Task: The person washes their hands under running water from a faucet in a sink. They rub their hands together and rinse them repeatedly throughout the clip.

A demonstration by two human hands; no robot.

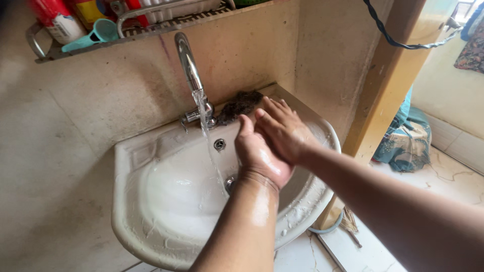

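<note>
**Fingers pressed flat, two wet hands over one basin**

Fingers [275, 108] of your right hand [282, 132] lie straight and close together, laid flat across your left hand [259, 156]; they grip nothing but that hand. Your left hand stands on edge beneath it, fingers together and pointing up and away toward the back wall, its wrist and forearm shining wet. Your right hand's long axis runs from the lower right up to the left, its fingertips aimed at the dark scrubbing pad [241, 105] on the back ledge. Both hands hang together over the right half of the white basin [151, 211], just right of the falling water.

One chrome tap [190, 70] rises from the back of the basin; its spout curves up, then down toward you, and one thin stream of water [207, 141] drops from it into the bowl. You can count one overflow hole [219, 144] behind the stream and one drain [230, 184], partly hidden by your left wrist.

Above, one metal shelf [151, 27] runs along the wall. On it sit one teal scoop [96, 35], lying on its side with its mouth toward the right, and one red and white can [55, 20]; further containers there are cut off, so you cannot count them.
</note>
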